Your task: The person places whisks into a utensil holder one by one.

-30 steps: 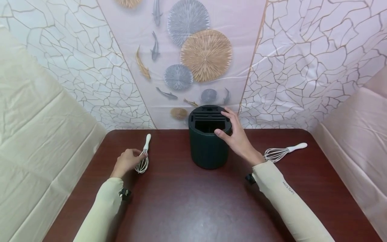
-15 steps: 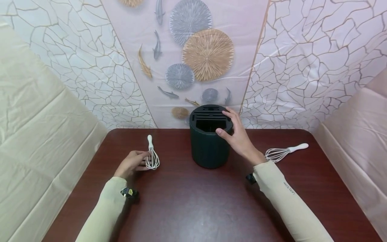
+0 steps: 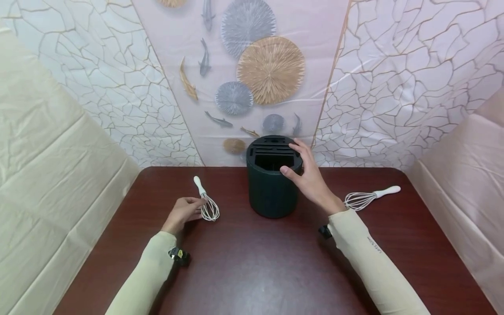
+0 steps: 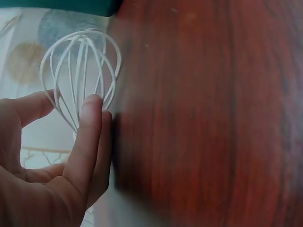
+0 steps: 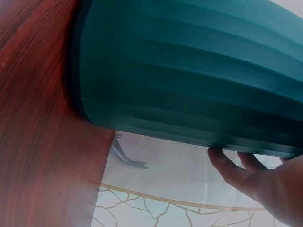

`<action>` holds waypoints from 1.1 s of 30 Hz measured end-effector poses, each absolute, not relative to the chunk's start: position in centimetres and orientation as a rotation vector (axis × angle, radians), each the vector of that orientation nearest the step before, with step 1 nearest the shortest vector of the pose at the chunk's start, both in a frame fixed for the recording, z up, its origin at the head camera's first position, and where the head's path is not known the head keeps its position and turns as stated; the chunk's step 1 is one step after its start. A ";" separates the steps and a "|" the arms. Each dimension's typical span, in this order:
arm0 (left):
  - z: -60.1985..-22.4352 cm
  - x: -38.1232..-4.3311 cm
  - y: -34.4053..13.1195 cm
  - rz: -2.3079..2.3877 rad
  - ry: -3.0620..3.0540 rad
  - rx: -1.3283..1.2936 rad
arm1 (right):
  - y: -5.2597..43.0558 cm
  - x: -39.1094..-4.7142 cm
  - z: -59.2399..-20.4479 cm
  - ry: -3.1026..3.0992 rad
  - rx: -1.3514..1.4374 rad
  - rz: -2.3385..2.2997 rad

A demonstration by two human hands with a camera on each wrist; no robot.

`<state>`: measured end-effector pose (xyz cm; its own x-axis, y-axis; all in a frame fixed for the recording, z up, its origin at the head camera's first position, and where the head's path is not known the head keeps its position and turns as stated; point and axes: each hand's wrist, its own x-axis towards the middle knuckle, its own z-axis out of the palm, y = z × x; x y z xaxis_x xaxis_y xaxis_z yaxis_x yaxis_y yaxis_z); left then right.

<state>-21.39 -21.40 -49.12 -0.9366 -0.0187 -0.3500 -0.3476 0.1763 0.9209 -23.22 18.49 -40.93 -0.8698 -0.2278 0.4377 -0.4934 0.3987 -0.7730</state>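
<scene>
My left hand [image 3: 183, 214] pinches a white-handled whisk [image 3: 210, 209] by its wire loops, left of the holder. The whisk's handle [image 3: 198, 183] points away to the back left. In the left wrist view, thumb and fingers lie on either side of the wire loops [image 4: 78, 61]. A dark green round utensil holder [image 3: 271, 192] with a slotted black top [image 3: 271, 146] stands upright at the back of the table. My right hand [image 3: 313, 179] grips its right side at the rim, thumb at the front and fingers farther back. In the right wrist view, fingertips touch its ribbed wall [image 5: 189, 80].
A second whisk [image 3: 362, 200] lies at the right behind my right forearm, handle pointing right. The dark red-brown table [image 3: 252, 262] ends at a patterned cloth backdrop [image 3: 271, 70]. Beige padded panels [image 3: 51, 175] slope up at both sides.
My left hand has shifted right with the whisk, whose wire end has swung right, toward the holder. My right hand and the holder stay in place.
</scene>
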 end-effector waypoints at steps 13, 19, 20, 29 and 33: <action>-47.2 -23.1 -22.8 1.138 2.957 -0.001 | 18.7 -23.5 -41.5 -2.397 0.619 1.457; -48.1 -24.8 -25.0 0.663 3.085 0.723 | 18.7 -23.6 -41.6 -2.394 0.628 1.458; -48.4 -24.9 -25.2 0.585 3.069 0.833 | 18.7 -23.6 -41.6 -2.397 0.629 1.460; -49.0 -25.2 -24.7 0.271 3.051 1.197 | 18.7 -23.5 -41.6 -2.414 0.616 1.454; -48.8 -25.1 -24.0 0.167 3.084 1.150 | 18.7 -23.5 -41.5 -2.406 0.627 1.453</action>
